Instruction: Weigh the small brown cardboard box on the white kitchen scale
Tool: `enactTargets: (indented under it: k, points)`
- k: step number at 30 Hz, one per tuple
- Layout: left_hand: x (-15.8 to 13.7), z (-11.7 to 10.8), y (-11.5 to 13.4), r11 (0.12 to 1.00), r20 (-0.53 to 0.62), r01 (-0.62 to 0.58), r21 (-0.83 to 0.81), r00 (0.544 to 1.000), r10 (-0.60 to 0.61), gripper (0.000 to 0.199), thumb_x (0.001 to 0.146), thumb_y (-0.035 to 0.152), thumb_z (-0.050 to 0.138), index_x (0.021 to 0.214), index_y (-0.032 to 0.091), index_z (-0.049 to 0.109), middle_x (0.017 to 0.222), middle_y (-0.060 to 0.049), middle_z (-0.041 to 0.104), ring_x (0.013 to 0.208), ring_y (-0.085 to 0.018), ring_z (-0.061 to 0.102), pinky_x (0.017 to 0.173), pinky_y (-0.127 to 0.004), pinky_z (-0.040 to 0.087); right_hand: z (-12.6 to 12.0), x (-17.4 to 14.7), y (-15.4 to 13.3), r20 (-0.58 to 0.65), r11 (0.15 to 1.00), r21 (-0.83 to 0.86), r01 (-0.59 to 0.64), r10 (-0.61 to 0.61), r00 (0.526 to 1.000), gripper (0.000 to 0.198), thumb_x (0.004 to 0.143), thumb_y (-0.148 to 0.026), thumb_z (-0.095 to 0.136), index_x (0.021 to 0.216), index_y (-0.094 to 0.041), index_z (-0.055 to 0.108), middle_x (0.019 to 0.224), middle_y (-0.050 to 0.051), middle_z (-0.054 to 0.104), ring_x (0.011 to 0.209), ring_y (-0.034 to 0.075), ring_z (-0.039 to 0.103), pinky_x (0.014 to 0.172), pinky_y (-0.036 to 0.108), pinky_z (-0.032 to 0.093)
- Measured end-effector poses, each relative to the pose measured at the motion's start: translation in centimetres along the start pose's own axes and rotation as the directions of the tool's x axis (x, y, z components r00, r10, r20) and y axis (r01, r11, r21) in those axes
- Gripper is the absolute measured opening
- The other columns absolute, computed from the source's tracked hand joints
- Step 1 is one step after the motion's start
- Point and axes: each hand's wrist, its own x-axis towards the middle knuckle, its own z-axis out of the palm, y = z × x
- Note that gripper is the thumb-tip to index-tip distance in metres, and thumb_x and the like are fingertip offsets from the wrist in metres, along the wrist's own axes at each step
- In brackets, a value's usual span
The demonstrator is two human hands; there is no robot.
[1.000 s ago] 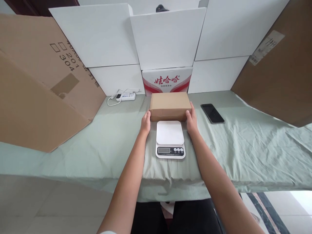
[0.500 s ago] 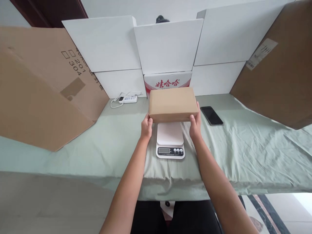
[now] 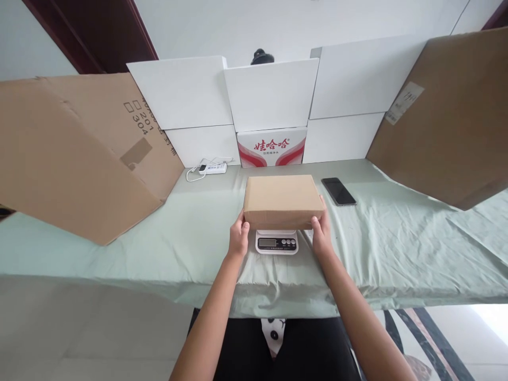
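A closed brown cardboard box (image 3: pixel 282 194) is held level between my two hands. My left hand (image 3: pixel 239 236) grips its near left corner, thumb on the front side. At the near right corner my right hand (image 3: pixel 322 232) does the same. Below the box is a white digital kitchen scale (image 3: pixel 277 244). Its display and buttons show in front, while most of its weighing plate is hidden by the box. Whether the box touches the plate, I cannot tell.
A black phone (image 3: pixel 338 191) lies to the right, and a white power strip with a cable (image 3: pixel 213 168) at back left. White boxes (image 3: pixel 272 95) line the back. Large cardboard panels (image 3: pixel 79 159) flank both sides. Pale green cloth (image 3: pixel 190 227) covers the table.
Both hands have brought the cardboard box nearer to me and lower, over the scale's plate. The red lettered box behind shows more fully. The head view has tilted up a little.
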Motion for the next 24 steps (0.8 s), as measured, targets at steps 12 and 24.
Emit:
enactTargets:
  k: [12,24]
  points:
    - [0.2,-0.2,1.2,0.996,-0.010,-0.013,-0.086,1.000,0.012,0.088,0.101,0.090,0.053,0.156,0.025,0.073,0.160,-0.016,0.076,0.165,-0.041,0.060,0.141,-0.053,0.048,-0.2,0.9,-1.5,-0.027,1.000,0.006,0.014,-0.014,1.000,0.084,0.105,-0.081,0.060,0.175,-0.036,0.055,0.184,0.009,0.054,0.179,0.044,0.037,0.151,0.070,0.024]
    - [12.0,1.4,-2.7,0.986,-0.116,-0.002,-0.168,0.993,-0.018,0.087,0.093,0.098,0.058,0.135,0.023,0.072,0.147,-0.017,0.078,0.148,-0.038,0.071,0.127,-0.048,0.057,3.8,11.5,0.8,0.042,0.993,0.016,0.121,-0.122,0.992,0.105,0.096,-0.097,0.054,0.177,-0.032,0.047,0.187,0.009,0.047,0.180,0.044,0.034,0.151,0.067,0.024]
